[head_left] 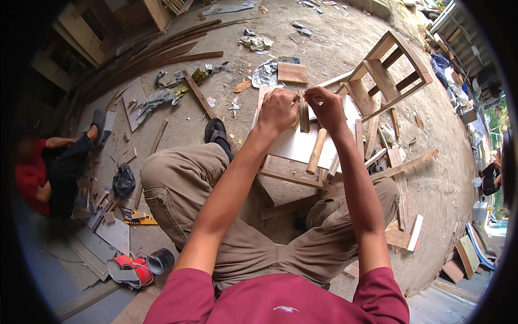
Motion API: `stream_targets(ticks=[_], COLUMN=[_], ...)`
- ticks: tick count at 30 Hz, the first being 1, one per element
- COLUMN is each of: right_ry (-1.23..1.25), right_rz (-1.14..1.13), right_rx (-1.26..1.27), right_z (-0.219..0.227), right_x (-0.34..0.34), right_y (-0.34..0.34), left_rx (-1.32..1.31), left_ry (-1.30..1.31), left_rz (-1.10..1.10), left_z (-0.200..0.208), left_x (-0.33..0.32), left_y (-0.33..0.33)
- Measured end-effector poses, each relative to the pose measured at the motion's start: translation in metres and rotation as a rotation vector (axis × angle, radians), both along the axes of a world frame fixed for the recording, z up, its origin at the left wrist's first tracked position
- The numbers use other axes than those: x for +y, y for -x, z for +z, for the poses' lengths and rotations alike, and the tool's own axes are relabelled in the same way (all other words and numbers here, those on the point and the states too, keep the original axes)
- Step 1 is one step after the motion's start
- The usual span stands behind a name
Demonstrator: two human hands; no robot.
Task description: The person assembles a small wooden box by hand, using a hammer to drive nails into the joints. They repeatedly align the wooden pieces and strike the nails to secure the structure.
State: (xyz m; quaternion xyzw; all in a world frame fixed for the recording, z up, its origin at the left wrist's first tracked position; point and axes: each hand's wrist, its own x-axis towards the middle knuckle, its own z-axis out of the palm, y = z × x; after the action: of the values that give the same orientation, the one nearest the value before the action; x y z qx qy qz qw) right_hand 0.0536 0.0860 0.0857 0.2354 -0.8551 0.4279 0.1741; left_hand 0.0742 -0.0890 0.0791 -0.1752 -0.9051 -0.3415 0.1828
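My left hand [279, 109] is closed at the side of a short, narrow wooden strip [304, 114], which stands out toward me over a white-topped board [286, 147]. My right hand [328, 110] has thumb and fingers pinched together by the strip's far end; whatever is between those fingertips is too small to make out. Below my right hand a round wooden handle [317, 152] lies across the white board, its dark far end partly covered. A wooden frame of slats [391, 81] stands just beyond my right hand.
Loose wood pieces [407, 164] lie at the right, longer planks [178, 51] at the far left. Crumpled wrapping [162, 100] litters the ground. Open cans [137, 271] stand near left, beside a black plastic bag [124, 181]. Another person [59, 173] sits at the left.
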Motion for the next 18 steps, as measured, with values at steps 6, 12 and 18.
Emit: stream_targets(ticks=[6,12,18], right_ry=[0.009,0.036,0.056], right_rz=[-0.002,-0.024,-0.026], right_rx=[0.011,0.047,0.052], right_z=[-0.007,-0.011,-0.012], right_x=[0.005,0.002,0.001], right_y=[-0.005,-0.008,-0.009], left_rx=[-0.243,-0.276,-0.391], left_ry=[-0.027,-0.074,-0.185], left_rz=[0.019,-0.008,-0.067], left_z=[-0.002,-0.008,-0.002], left_x=[0.007,0.007,0.002], left_y=[0.005,0.007,0.013])
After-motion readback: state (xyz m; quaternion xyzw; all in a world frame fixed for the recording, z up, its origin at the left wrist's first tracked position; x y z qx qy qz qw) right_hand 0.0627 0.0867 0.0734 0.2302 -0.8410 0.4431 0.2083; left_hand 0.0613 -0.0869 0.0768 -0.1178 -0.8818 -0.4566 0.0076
